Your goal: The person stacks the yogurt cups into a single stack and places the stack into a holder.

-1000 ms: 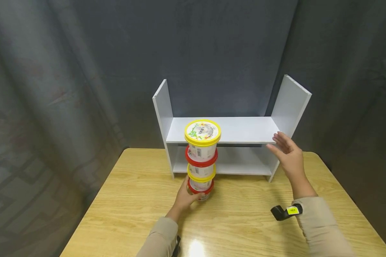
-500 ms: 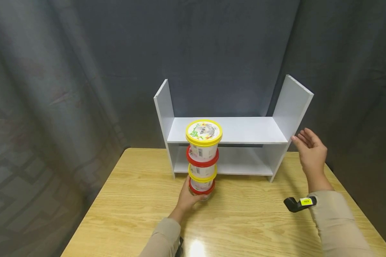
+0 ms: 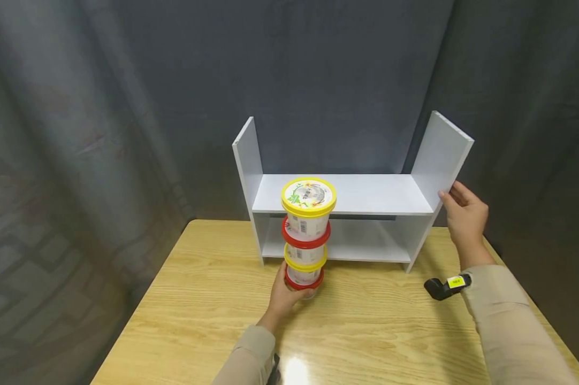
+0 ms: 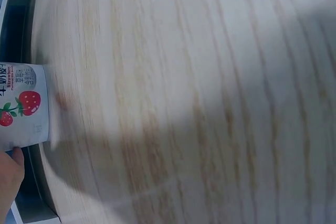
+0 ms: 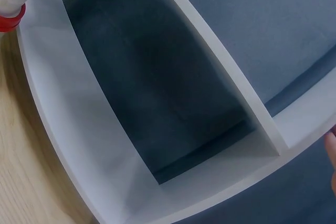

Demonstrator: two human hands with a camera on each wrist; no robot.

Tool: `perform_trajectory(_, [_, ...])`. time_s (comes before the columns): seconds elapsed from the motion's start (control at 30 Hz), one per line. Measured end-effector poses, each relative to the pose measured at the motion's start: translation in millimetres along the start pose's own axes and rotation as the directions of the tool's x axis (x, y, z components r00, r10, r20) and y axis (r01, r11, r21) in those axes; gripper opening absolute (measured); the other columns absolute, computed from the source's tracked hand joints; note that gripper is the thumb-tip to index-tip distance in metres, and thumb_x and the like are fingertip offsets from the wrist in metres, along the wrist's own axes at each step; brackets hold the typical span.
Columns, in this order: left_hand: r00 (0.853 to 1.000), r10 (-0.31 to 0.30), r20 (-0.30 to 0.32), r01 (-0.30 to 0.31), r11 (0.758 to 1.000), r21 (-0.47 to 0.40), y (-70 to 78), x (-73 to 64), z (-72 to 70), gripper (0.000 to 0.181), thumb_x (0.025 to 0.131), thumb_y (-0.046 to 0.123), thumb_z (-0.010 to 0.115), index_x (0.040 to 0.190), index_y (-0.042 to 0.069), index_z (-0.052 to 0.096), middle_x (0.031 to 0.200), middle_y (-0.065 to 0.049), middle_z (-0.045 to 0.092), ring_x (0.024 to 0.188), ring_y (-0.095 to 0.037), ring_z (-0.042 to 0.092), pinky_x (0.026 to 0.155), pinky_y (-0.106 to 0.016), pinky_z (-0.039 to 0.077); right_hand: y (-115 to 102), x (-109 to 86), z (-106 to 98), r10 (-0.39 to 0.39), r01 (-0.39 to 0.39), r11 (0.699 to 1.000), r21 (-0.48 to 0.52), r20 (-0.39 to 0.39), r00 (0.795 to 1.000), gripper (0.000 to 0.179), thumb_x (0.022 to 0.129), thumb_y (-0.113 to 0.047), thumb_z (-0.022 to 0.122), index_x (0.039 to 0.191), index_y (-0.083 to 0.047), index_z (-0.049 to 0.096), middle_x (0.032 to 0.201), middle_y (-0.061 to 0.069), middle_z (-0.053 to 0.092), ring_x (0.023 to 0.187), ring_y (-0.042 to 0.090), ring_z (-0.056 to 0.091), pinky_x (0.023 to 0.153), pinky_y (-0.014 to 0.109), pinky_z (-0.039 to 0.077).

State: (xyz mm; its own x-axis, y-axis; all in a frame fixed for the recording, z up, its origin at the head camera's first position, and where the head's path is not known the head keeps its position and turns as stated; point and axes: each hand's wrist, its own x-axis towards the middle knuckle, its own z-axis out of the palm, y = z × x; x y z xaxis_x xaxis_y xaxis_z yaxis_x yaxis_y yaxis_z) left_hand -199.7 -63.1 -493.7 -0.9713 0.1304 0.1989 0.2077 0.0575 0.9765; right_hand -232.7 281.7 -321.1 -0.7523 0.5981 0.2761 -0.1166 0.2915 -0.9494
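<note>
A stack of several round paper tubs (image 3: 306,224) with alternating yellow and red lids stands upright in front of the white shelf (image 3: 349,192). My left hand (image 3: 281,299) grips the lowest tub, its thumb across the front and its fingers on the left side. In the left wrist view, that tub (image 4: 23,106) shows printed strawberries, with part of the hand (image 4: 8,177) at the frame's edge. Off to the right, my right hand (image 3: 466,222) holds the front edge of the shelf's right side panel (image 3: 439,160) between thumb and fingers. Only fingertips (image 5: 332,145) appear in the right wrist view.
The shelf has two levels between upright side panels and stands on a wooden table (image 3: 198,310). Dark grey curtains (image 3: 337,80) hang behind and on both sides. Each wrist wears a black camera mount (image 3: 444,287).
My right hand has moved right from in front of the shelf, then slightly up onto the right panel's edge. The left hand keeps its grip on the stack, which stays put.
</note>
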Motion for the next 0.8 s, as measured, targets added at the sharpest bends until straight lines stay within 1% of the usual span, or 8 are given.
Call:
perform_trajectory(0.1, [1.0,-0.008,-0.01,0.009,1.0,0.018,1.7,-1.6,-0.7,0.082,0.059,0.0,0.077,0.127,0.012,0.034,0.117,-0.007,0.045,0.107,-0.025,0.042,0.093,-0.041,0.033,0.9,4.1,3.3,0.02,-0.017,0.996,0.092,-0.03,0.999,0.042,0.08,-0.009,0.06,0.121,-0.005,0.049,0.12,0.011,0.049,0.102,0.008,0.05,0.088,0.022,0.038])
perform_trajectory(0.2, [1.0,-0.018,-0.011,0.018,0.999,0.032,3.3,-3.6,-1.6,0.085,0.059,0.001,0.077,0.13,0.011,0.032,0.119,-0.008,0.044,0.109,-0.026,0.041,0.093,-0.041,0.032,2.1,7.0,6.2,0.042,-0.032,0.981,0.19,-0.052,0.998,0.04,0.079,-0.004,0.06,0.118,-0.003,0.051,0.118,0.014,0.049,0.101,0.01,0.051,0.089,0.022,0.038])
perform_trajectory(0.27, [1.0,-0.026,-0.01,0.027,0.999,0.037,4.3,-4.8,-2.1,0.086,0.059,0.001,0.077,0.131,0.011,0.031,0.119,-0.008,0.044,0.109,-0.027,0.041,0.093,-0.042,0.032,2.6,8.2,7.6,0.052,-0.038,0.975,0.217,-0.06,0.997,0.039,0.079,-0.002,0.06,0.117,-0.002,0.052,0.117,0.015,0.049,0.1,0.01,0.051,0.089,0.022,0.037])
perform_trajectory(0.33, [0.999,-0.036,-0.009,0.036,0.999,0.041,5.4,-5.8,-2.3,0.086,0.058,0.0,0.077,0.13,0.011,0.031,0.119,-0.008,0.045,0.108,-0.027,0.041,0.094,-0.042,0.032,2.9,9.0,9.2,0.053,-0.038,0.977,0.209,-0.068,0.996,0.038,0.079,-0.002,0.06,0.116,-0.003,0.053,0.117,0.015,0.049,0.099,0.01,0.052,0.088,0.022,0.038])
perform_trajectory(0.43, [0.999,-0.034,-0.006,0.035,0.998,0.051,7.0,-7.1,-2.0,0.086,0.058,0.0,0.077,0.13,0.01,0.032,0.117,-0.008,0.046,0.108,-0.027,0.042,0.093,-0.042,0.032,2.6,9.9,10.5,0.041,-0.029,0.987,0.158,-0.076,0.996,0.037,0.079,-0.003,0.059,0.116,-0.004,0.054,0.116,0.014,0.05,0.098,0.009,0.052,0.088,0.022,0.039])
perform_trajectory(0.53, [1.0,-0.016,0.001,0.016,0.999,0.05,8.3,-8.0,-1.2,0.085,0.057,0.0,0.077,0.129,0.01,0.033,0.116,-0.008,0.047,0.107,-0.027,0.043,0.093,-0.042,0.032,2.1,10.0,11.2,0.017,-0.011,0.996,0.083,-0.069,0.997,0.037,0.081,-0.006,0.058,0.118,-0.005,0.053,0.117,0.013,0.05,0.099,0.009,0.052,0.087,0.023,0.04])
perform_trajectory(0.67, [1.0,0.01,0.022,-0.01,1.0,0.026,9.1,-8.2,0.6,0.083,0.057,-0.001,0.077,0.128,0.01,0.035,0.115,-0.006,0.048,0.106,-0.025,0.044,0.092,-0.041,0.033,2.1,9.3,10.8,0.0,0.0,1.0,-0.002,-0.052,0.999,0.039,0.083,-0.011,0.056,0.121,-0.007,0.05,0.119,0.011,0.049,0.101,0.009,0.05,0.086,0.024,0.04])
perform_trajectory(0.8, [0.999,0.018,0.04,-0.018,1.0,0.009,11.1,-7.5,2.1,0.083,0.057,0.001,0.078,0.127,0.012,0.035,0.114,-0.004,0.049,0.105,-0.023,0.045,0.091,-0.038,0.035,2.5,8.8,11.7,0.005,-0.006,1.0,-0.018,-0.053,0.999,0.039,0.083,-0.012,0.056,0.121,-0.008,0.05,0.119,0.011,0.049,0.102,0.009,0.05,0.086,0.024,0.04])
